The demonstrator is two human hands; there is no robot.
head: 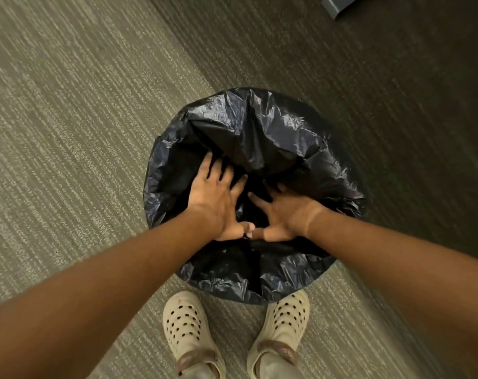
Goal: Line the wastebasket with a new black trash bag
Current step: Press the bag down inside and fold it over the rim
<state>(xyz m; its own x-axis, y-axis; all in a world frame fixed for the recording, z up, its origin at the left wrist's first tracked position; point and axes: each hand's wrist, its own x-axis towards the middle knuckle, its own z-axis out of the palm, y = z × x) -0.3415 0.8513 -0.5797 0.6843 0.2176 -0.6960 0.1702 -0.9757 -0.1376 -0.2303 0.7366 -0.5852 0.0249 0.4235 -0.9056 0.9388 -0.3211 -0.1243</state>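
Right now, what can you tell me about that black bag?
The bag is thin, glossy black plastic, heavily crinkled. It is draped over a round bin's mouth, hiding the rim all around, and sags into the dark middle. The left hand and right hand, fingers spread, press it down inside. It sits on carpet, just ahead of two pale clogs.

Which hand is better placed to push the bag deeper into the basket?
Probably the right hand: it reaches over the dark centre of the black trash bag. The left hand lies spread flat near the left wall.
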